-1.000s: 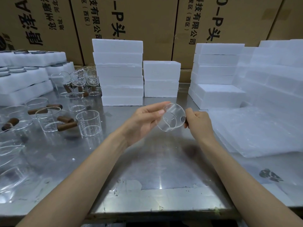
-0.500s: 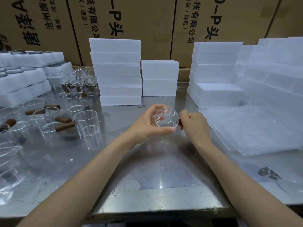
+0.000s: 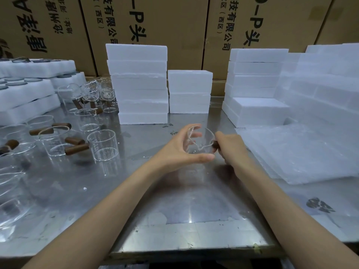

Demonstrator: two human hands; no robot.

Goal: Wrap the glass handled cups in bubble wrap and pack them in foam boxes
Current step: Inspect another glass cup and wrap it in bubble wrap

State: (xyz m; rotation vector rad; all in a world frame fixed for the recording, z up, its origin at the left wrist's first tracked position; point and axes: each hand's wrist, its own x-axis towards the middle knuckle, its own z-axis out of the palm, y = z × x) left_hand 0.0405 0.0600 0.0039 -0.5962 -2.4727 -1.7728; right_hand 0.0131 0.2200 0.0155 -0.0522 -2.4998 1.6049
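Above the near part of the metal table [image 3: 174, 220], the left hand [image 3: 180, 152] cups a bare glass cup [image 3: 200, 141]; the right hand [image 3: 231, 146] grips its brown handle. Bubble wrap sheets [image 3: 295, 150] lie unused beside it. Farther left, many cups [image 3: 101, 144] wait; closed foam boxes [image 3: 138, 84] stand behind, so much work remains.
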